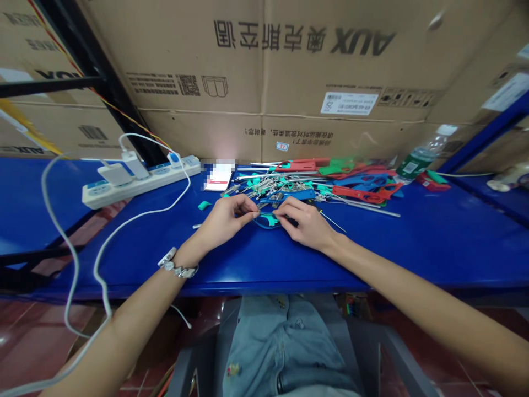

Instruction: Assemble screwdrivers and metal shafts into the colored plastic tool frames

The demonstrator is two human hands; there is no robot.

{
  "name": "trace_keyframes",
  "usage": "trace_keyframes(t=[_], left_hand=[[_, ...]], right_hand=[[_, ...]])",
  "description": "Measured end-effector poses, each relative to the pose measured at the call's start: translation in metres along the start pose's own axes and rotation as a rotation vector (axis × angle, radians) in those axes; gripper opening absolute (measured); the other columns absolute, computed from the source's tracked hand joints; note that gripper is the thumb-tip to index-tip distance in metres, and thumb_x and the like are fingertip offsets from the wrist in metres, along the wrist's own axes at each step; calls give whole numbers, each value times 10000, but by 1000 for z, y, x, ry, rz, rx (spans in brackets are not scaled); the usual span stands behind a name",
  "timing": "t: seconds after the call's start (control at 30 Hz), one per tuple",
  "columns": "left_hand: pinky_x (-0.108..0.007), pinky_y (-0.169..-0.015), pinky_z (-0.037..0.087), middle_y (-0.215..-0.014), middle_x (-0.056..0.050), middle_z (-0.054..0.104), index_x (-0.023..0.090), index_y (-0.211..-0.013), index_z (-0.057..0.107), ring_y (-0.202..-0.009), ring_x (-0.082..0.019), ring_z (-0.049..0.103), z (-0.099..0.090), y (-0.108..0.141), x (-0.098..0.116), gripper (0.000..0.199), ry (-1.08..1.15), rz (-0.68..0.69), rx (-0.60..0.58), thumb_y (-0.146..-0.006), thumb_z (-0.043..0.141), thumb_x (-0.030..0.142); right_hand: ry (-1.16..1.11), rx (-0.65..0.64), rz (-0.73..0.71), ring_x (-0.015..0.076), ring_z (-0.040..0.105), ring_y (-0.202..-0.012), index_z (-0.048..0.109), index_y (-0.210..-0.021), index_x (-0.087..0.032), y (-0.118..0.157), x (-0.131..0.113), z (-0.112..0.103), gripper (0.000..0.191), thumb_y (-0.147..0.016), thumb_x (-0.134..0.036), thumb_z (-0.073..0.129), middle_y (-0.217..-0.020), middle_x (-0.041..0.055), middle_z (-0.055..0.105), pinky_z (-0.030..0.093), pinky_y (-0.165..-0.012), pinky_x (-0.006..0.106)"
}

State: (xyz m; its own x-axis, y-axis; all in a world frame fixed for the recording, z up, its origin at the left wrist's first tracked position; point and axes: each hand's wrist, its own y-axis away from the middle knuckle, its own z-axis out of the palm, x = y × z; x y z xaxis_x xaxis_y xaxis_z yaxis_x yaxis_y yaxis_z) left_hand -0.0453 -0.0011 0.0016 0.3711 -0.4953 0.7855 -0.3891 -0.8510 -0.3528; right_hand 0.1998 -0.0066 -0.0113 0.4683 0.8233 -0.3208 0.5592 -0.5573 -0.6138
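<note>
My left hand (pixel 231 218) is closed in a pinch, thumb against fingertips, at the near edge of a pile of parts. Facing it, my right hand (pixel 305 223) pinches too, its fingertips close to the left ones. A thin, small piece seems to run between them, too small to name. Just below the fingertips lies a small dish-like thing with a dark rim and teal plastic bits (pixel 270 220) in it. Behind both hands spreads the pile of thin metal rods (pixel 285 177), teal pieces and red plastic handles (pixel 361 194), with a blue handle (pixel 303 194) closest.
A white power strip (pixel 142 182) with plugs and a loose white cable (pixel 142 216) lies to the left. At the right back a green-labelled plastic bottle (pixel 425 154) leans. Cardboard boxes (pixel 264 66) wall off the back of the blue table (pixel 264 264). A teal piece (pixel 204 205) lies apart.
</note>
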Motion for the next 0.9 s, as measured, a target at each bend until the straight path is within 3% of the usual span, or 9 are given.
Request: trace_keyframes(t=[0.1, 0.37, 0.5, 0.63, 0.9], left_hand=[[-336, -761, 592, -888, -54, 779, 179, -1022, 703, -819, -194, 733, -2, 1, 0, 147, -31, 31, -22, -923, 685, 286], [-343, -851, 592, -992, -56, 800, 207, -1025, 762, -896, -187, 744, -6, -3, -4, 167, -260, 216, -130, -979, 609, 256], [-418, -998, 569, -1158, -84, 791, 215, -1149, 752, -1079, -221, 737, -10, 3, -3, 247, -322, 273, -159, -1017, 550, 269], [-489, -1062, 538, -1207, -98, 780, 212, -1228, 734, -1146, -273, 721, -17, 9, -2, 297, -414, 239, -147, -960, 638, 298], [-364, -945, 592, -1110, -61, 817, 225, -1140, 780, -999, -217, 772, -20, 5, -9, 233, -262, 146, -198, -987, 638, 328]], right_hand=[[-25, 0, 17, 198, 690, -900, 703, -1024, -209, 0, 1, 1, 175, -1019, -194, 529, -1004, 83, 697, 594, -812, 366], [-81, -3, 27, 205, 698, -874, 710, -997, -212, 1, 7, 0, 148, -1001, -193, 563, -959, 75, 706, 593, -789, 376], [-101, -5, 47, 202, 697, -875, 718, -997, -208, 3, 9, -2, 148, -1002, -198, 570, -962, 75, 714, 589, -788, 374], [-118, 11, 47, 194, 695, -869, 715, -986, -203, 4, 10, -3, 136, -993, -184, 581, -959, 71, 717, 578, -770, 356], [-114, -8, 51, 204, 696, -856, 720, -962, -211, 4, 13, -5, 128, -982, -198, 594, -934, 65, 731, 566, -773, 373]])
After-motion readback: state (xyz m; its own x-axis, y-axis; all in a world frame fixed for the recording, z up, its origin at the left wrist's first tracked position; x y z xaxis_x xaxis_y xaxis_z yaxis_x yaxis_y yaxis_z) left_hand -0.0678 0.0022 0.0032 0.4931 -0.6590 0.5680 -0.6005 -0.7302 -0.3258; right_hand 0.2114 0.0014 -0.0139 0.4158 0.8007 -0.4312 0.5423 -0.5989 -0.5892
